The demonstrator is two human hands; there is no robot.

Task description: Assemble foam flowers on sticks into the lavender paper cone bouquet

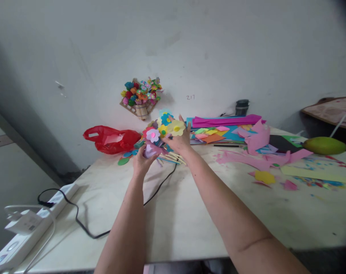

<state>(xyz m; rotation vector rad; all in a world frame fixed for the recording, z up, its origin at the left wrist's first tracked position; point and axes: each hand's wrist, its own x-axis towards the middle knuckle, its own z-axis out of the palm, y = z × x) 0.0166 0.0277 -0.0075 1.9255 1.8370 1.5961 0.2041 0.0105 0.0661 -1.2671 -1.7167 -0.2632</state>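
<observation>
Both my arms reach far across a pale table (175, 213). My left hand (142, 161) is closed round the lilac-wrapped base of a bunch of paper flowers (161, 129) on wooden sticks (173, 157). My right hand (179, 141) grips the same bunch from the right, fingers curled among the yellow, pink and blue blooms. The sticks poke out toward me below my right hand.
A red plastic bag (111, 139) lies left of the bunch. A small basket of paper flowers (141, 96) stands by the wall. Coloured paper sheets and pink scraps (247, 140) cover the right side, with a green mango (324, 145). A power strip (27, 228) and black cable (84, 224) lie at left.
</observation>
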